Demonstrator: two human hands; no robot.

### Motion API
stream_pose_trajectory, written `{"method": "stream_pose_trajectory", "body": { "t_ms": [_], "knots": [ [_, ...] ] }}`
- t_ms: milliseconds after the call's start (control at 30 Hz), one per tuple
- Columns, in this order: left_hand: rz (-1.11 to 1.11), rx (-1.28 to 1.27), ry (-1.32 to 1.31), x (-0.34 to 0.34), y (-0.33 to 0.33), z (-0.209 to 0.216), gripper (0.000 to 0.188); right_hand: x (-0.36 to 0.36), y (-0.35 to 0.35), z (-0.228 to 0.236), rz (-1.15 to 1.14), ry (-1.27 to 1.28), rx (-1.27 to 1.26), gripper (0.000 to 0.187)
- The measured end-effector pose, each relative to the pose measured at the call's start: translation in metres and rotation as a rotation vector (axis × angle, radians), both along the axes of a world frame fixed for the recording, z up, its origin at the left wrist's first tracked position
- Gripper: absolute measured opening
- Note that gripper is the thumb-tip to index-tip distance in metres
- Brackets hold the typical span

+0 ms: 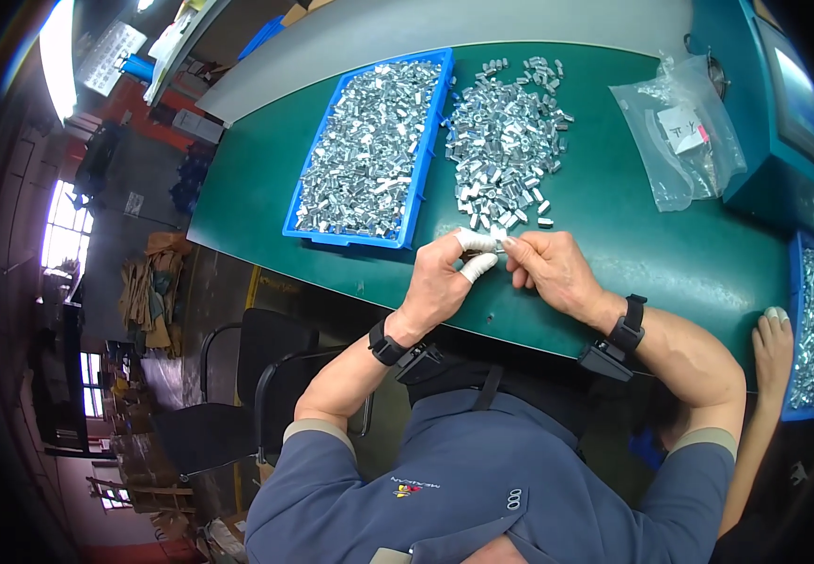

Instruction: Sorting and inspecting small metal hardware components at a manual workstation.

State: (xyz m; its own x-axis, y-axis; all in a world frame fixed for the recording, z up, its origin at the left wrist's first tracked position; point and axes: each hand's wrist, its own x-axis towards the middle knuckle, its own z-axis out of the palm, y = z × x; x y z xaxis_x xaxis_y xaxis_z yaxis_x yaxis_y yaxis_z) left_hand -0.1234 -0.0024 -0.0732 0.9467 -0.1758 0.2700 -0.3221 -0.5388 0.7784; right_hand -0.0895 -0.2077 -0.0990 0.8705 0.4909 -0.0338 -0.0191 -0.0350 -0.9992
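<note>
Small metal pieces [506, 141] lie in a loose pile just right of the blue tray [351, 240], and many more fill that tray. At the near side of the pile, to the right of the tray's near end, the right hand [557, 273] pinches a small bright item between thumb and forefinger, apparently one such piece. The left hand [437, 282] meets it there, its white-covered thumb and forefinger curled with a gap between; whether they also grip the item cannot be told.

For good handling, steady the piece with the left fingertips and apply light, even pressure with the right. Work low and above the table, so that a slipped piece drops within reach. Handle one piece at a time.

Appearance: pieces are silvery, short and block-like, with shiny faces, lying at mixed angles. Finer detail is too small to tell.

Outward from the blue tray: the green table [633, 258] lies beneath it; a clear plastic bag [675, 183] lies right of it, beyond the pile; another person's hand [772, 348] rests far to its right.
</note>
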Motion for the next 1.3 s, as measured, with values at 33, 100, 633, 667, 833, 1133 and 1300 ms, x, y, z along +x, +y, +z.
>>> {"method": "stream_pose_trajectory", "body": {
  "t_ms": [33, 100, 633, 667, 833, 1133, 1300],
  "knots": [
    [-0.011, -0.01, 0.002, -0.001, 0.001, -0.001, 0.015, 0.001, 0.001, -0.001, 0.009, -0.008, -0.001, 0.043],
    [-0.035, -0.004, 0.014, -0.005, 0.003, 0.003, 0.017, -0.001, 0.002, -0.004, 0.003, -0.029, 0.014, 0.043],
    [0.257, 0.452, -0.45, 0.014, 0.094, 0.033, 0.024, 0.006, -0.003, -0.002, -0.151, 0.022, 0.09, 0.038],
    [0.131, 0.422, -0.402, 0.01, 0.077, 0.028, 0.025, 0.005, -0.003, -0.004, -0.154, 0.026, 0.088, 0.038],
    [-0.048, 0.484, -0.241, 0.002, 0.021, 0.0, 0.025, 0.007, 0.002, -0.014, -0.167, -0.029, 0.127, 0.029],
    [0.048, 0.223, -0.184, 0.005, 0.029, 0.0, 0.017, 0.004, -0.003, -0.003, -0.083, -0.062, -0.008, 0.022],
    [-0.007, 0.245, -0.233, 0.007, 0.023, 0.007, 0.018, 0.003, -0.003, -0.003, -0.077, -0.093, -0.043, 0.025]
  ]
}}
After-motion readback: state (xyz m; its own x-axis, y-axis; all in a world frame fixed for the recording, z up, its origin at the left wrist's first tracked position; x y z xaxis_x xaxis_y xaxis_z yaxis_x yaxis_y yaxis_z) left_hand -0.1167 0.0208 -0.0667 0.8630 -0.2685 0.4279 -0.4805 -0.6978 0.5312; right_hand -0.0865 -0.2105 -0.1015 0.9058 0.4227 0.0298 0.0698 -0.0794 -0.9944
